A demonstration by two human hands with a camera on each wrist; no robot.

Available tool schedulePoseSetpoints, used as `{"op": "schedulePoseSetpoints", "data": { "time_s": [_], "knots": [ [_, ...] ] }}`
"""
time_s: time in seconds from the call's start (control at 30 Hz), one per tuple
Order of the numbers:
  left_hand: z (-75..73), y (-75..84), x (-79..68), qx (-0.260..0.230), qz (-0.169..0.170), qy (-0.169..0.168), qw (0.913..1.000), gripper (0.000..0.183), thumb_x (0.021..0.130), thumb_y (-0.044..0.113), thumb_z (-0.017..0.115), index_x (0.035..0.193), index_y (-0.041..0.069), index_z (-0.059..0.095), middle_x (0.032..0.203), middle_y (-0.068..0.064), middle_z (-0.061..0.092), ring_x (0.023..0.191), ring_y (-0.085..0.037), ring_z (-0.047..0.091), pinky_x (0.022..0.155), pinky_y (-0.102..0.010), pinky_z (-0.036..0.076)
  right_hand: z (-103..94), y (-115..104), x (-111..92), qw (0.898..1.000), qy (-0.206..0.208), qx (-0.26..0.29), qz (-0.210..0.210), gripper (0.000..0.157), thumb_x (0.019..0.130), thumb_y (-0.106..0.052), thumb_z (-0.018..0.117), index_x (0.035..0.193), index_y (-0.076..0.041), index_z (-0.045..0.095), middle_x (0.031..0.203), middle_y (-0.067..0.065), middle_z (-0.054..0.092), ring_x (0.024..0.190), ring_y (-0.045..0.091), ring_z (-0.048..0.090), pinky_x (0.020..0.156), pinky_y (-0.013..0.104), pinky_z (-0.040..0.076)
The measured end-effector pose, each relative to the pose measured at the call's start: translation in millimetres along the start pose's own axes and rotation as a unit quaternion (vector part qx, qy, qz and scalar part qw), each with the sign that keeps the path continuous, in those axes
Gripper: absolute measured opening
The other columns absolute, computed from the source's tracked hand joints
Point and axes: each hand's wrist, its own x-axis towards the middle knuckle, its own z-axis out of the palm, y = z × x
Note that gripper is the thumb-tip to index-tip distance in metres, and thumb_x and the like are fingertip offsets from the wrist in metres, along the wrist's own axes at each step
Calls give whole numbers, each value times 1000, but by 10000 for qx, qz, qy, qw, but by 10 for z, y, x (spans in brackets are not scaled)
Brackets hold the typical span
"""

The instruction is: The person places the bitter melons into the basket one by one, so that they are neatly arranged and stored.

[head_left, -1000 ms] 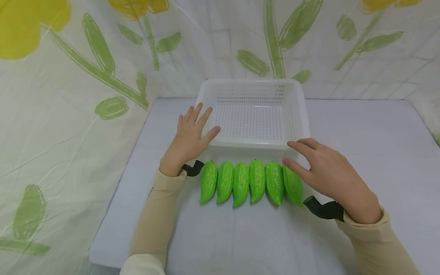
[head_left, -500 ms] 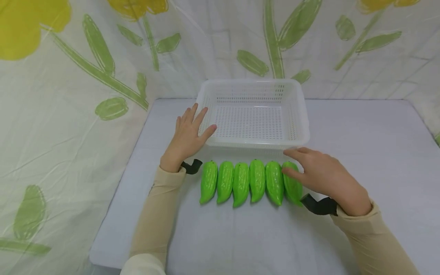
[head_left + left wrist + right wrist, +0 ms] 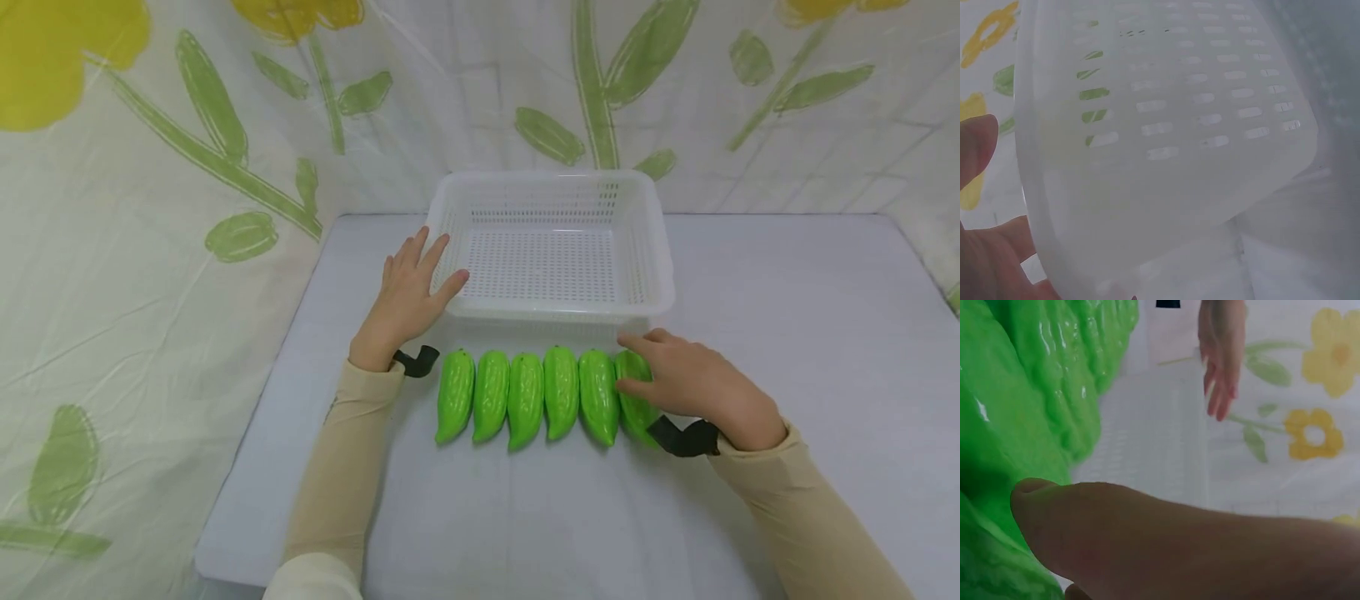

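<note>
Several glossy green bitter melons (image 3: 526, 400) lie side by side in a row on the table, their ridged surface showing close up in the right wrist view. My right hand (image 3: 693, 379) is over the rightmost bitter melon (image 3: 636, 408), partly covering it. Its thumb (image 3: 1104, 531) lies against the melons' side, and the index finger reaches past the upper end; the other fingers are mostly hidden. At the left rim of a white slotted basket (image 3: 551, 312), my left hand (image 3: 408, 292) has its fingers spread. The left wrist view shows the basket wall (image 3: 1116, 219) beside that hand.
The basket stands behind the row, near the table's back edge. A white cloth covers the table (image 3: 570, 525). Behind it hangs a curtain (image 3: 450, 100) printed with yellow flowers and green leaves. A black wrist mount (image 3: 684, 437) juts out under the right wrist.
My right hand has moved left and nearer, from beside the basket's front right corner down over the rightmost bitter melon. The left hand has shifted slightly left along the basket rim.
</note>
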Motion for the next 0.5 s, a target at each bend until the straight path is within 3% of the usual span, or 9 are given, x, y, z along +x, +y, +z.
{"op": "schedulePoseSetpoints", "data": {
  "time_s": [0.27,0.5],
  "knots": [
    [28,-35,24,-36,-16,-48,10000,78,107,59,44,167,14,24,175,-16,7,161,-43,6,125,-69,3,38,57,68,9996,-159,175,-131,69,97,-40,71,148,3,53,128,30,61,104,36,66,84,56,55],
    [71,-53,35,-19,-30,-203,9998,81,106,59,45,167,11,23,175,-18,6,161,-44,7,125,-69,5,49,70,94,9987,-244,394,-197,67,97,-36,70,147,4,52,126,28,62,93,29,64,78,49,55]
  ]
}}
